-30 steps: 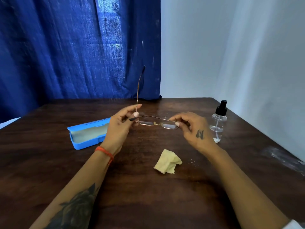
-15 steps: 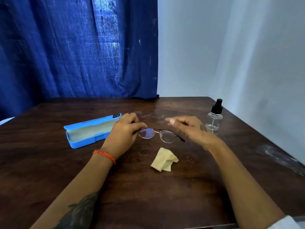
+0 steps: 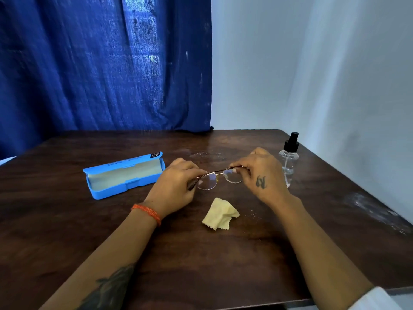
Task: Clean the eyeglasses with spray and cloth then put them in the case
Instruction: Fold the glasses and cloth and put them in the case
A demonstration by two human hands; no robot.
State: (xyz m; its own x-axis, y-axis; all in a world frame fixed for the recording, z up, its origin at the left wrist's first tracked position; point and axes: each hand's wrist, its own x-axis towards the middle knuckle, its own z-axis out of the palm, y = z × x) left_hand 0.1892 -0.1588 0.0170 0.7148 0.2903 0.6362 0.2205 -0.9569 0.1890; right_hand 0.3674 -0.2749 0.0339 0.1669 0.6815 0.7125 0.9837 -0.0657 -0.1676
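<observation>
Head view: left hand [image 3: 176, 186] and right hand [image 3: 259, 173] both pinch one eyeglasses [image 3: 220, 179] above table [image 3: 67, 231], fingers curled round frame ends. One open blue case [image 3: 124, 175] at left, one yellow cloth [image 3: 220, 214] near, one spray bottle [image 3: 288, 158] at right.

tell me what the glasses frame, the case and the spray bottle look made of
Eyeglasses: thin frame, probably metal, with a coppery gold shine; clear lenses. Case: looks like rigid matte blue plastic with moulded edges and a pale lining. Spray bottle: clear body, plastic or glass, cannot tell which; black, likely plastic, pump top.
</observation>
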